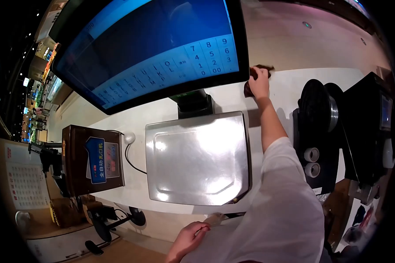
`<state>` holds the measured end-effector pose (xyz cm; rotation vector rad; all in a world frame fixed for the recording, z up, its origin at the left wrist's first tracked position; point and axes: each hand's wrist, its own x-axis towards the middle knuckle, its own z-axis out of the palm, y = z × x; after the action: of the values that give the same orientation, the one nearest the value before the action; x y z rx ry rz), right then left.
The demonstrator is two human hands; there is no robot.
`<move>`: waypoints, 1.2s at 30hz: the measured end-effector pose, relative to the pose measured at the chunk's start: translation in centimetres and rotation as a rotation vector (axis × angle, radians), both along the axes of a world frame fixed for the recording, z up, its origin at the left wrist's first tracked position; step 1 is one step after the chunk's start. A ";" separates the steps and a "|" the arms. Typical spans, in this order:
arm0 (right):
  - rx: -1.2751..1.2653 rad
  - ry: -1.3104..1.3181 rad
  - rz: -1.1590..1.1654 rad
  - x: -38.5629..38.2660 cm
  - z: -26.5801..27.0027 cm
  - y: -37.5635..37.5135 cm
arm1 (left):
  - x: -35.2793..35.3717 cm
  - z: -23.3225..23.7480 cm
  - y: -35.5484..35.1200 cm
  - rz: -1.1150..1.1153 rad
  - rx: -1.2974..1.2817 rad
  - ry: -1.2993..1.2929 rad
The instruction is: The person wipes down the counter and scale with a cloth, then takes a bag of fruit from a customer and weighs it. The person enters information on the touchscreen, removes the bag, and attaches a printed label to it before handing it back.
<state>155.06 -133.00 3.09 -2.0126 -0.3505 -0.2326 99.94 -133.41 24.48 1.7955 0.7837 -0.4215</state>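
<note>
Stretched far across the white counter [281,87], my right hand [260,84] grips a dark brown cloth [249,90], pressed to the counter just beside the lower right corner of the touchscreen [162,52]. My left hand [191,236] stays low near my body, below the counter's front edge, its fingers curled in. Whether it holds anything is hidden. A pale, blurred thing [215,218] lies just beyond its fingertips. Between the two hands is a scale with a shiny steel plate [197,160], below the screen.
Left of the scale stands a brown bag-sealing machine [94,162] with a blue label, a cable running near it. Right of my arm are black devices [366,127], a black round object [314,105] and two tape rolls [312,162]. A black jointed stand [118,221] is at lower left.
</note>
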 end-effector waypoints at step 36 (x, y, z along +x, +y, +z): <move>-0.618 0.273 -0.238 -4.3 0.2 -8.5 | -0.4 0.3 1.0 -0.094 0.027 -0.121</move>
<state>150.80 -141.53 3.27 -2.6604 0.0015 0.0150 99.49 -132.45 24.80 1.8701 0.6253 -0.3617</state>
